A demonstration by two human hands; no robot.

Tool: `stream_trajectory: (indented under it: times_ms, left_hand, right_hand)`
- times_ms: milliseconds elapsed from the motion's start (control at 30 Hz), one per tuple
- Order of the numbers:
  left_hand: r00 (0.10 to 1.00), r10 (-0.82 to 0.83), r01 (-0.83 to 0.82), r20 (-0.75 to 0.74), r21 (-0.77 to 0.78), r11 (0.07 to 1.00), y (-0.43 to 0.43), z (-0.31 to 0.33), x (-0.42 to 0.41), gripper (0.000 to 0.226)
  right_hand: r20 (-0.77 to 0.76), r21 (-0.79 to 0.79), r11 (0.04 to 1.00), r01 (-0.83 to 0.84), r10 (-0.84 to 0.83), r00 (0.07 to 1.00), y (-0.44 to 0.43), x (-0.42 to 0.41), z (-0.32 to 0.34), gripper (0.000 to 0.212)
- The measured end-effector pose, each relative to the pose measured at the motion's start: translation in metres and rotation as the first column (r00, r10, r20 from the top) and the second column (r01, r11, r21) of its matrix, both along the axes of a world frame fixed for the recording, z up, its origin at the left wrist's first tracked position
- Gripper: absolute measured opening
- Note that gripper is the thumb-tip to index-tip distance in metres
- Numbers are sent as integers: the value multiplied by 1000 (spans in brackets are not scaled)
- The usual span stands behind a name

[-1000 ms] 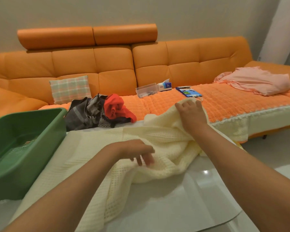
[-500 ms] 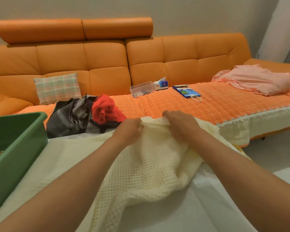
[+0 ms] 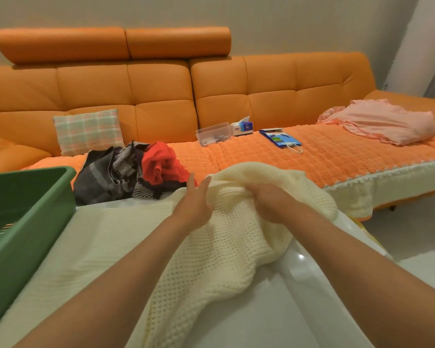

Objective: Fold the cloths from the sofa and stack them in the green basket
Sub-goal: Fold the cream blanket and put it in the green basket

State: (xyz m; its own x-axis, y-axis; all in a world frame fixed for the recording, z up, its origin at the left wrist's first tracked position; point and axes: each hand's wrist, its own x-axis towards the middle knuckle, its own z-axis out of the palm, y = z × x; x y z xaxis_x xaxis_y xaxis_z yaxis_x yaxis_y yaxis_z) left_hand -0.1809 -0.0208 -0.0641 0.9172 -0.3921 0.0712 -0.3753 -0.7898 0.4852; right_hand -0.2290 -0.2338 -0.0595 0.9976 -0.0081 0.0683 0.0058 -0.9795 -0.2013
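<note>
A cream waffle-knit cloth (image 3: 211,257) lies spread and bunched on the white table (image 3: 274,317) before me. My right hand (image 3: 269,202) grips a bunched fold of it at the far edge. My left hand (image 3: 194,204) lies flat beside it with fingers straight, touching the cloth. The green basket (image 3: 28,222) stands at the left on the table. On the orange sofa (image 3: 261,101) behind lie a heap of dark grey striped cloths (image 3: 108,172) and a red cloth (image 3: 158,164). A pink cloth (image 3: 384,124) lies far right.
A plaid cushion (image 3: 88,130) leans on the sofa back. A clear plastic box (image 3: 212,133), a tissue box (image 3: 241,126) and a blue paper bag (image 3: 280,140) sit on the orange seat cover. Pale floor shows at the right.
My left hand let go of the cloth's far edge and now lies flat with straight fingers. My right hand still grips the bunched fold.
</note>
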Motion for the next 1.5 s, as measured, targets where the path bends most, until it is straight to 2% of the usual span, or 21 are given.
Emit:
stream_trajectory:
  times_ms: [100, 167, 267, 367, 467, 500, 567, 667, 767, 833, 900, 967, 1000, 1033, 1100, 1133, 1200, 1267, 1333, 1400, 1500]
  left_hand:
    - [956, -114, 142, 270, -87, 986, 4, 12, -44, 27]
    - [938, -244, 281, 245, -126, 951, 8, 19, -77, 7]
    - [894, -435, 426, 109, 100, 899, 16, 16, -120, 29]
    - [913, -405, 373, 51, 300, 878, 27, 1, -135, 42]
    - [970, -244, 243, 10, 85, 966, 38, -4, -132, 21]
    - [982, -187, 187, -10, 3, 982, 42, -2, -129, 15]
    - [989, -118, 108, -93, -109, 988, 48, 4, -124, 11]
    - [975, -128, 87, -184, -216, 973, 53, 15, -125, 22]
    - [938, -189, 74, -291, -366, 928, 52, 24, -135, 32]
    - [919, -262, 183, -296, -268, 946, 50, 20, -142, 28]
    - [884, -337, 363, -325, 20, 932, 51, 8, -149, 42]
    - [849, -377, 471, -370, 206, 858, 54, -5, -155, 62]
    - [851, -386, 477, -356, 218, 851, 56, -8, -158, 67]
    - [867, -388, 456, -313, 185, 870, 59, -10, -160, 68]
    - [914, -372, 385, -162, 58, 921, 71, -4, -164, 55]
    - [930, -358, 360, -79, 15, 933, 78, 1, -166, 46]
    - [935, -353, 353, 0, 39, 935, 98, 9, -173, 34]
    - [926, -369, 378, -80, 196, 905, 117, 12, -183, 40]
    - [916, -355, 398, -185, 325, 858, 130, 9, -192, 41]
    - [915, -349, 395, -203, 274, 877, 134, 6, -197, 27]
    - [879, -374, 419, -294, 104, 902, 136, 11, -201, 4]
  right_hand:
    - [186, 92, 995, -35, 17, 982, 5, -34, 4, 53]
    - [320, 49, 998, -28, 11, 947, 12, -59, 3, 26]
    - [206, 85, 996, 9, -26, 978, 20, -93, -8, 22]
    - [81, 155, 977, -143, 132, 988, 19, -117, -24, 5]
    - [42, 89, 971, -222, 219, 975, 20, -118, -25, 42]
    - [35, 13, 972, -233, 233, 972, 23, -115, -25, 43]
    - [79, -14, 978, -210, 210, 975, 34, -110, -22, 14]
    - [161, 310, 948, -71, 21, 987, 41, -112, -4, 15]
    - [267, 292, 954, -61, -20, 964, 30, -121, 27, 30]
    - [146, 93, 995, 33, -46, 988, 23, -126, 39, 40]
    - [5, -197, 972, 127, -129, 992, 24, -131, 38, 49]
    - [-22, -410, 907, 93, -112, 993, 29, -136, 30, 29]
    - [-3, -412, 910, 56, -63, 998, 34, -138, 28, 10]
    - [28, -365, 931, 1, 9, 1000, 40, -140, 28, 11]
    - [55, -99, 985, -142, 148, 987, 57, -146, 31, 10]
    - [16, 38, 977, -208, 208, 978, 68, -151, 33, 7]
    - [-188, 117, 952, -284, 302, 935, 88, -160, 29, 22]
    - [-369, 46, 950, -307, 302, 879, 102, -169, 18, 33]
    - [-363, 50, 949, -312, 309, 879, 106, -169, 12, 17]
    - [-371, 78, 952, -297, 305, 877, 107, -170, 17, 18]
    - [-565, 154, 959, -238, 283, 775, 109, -173, 29, 11]
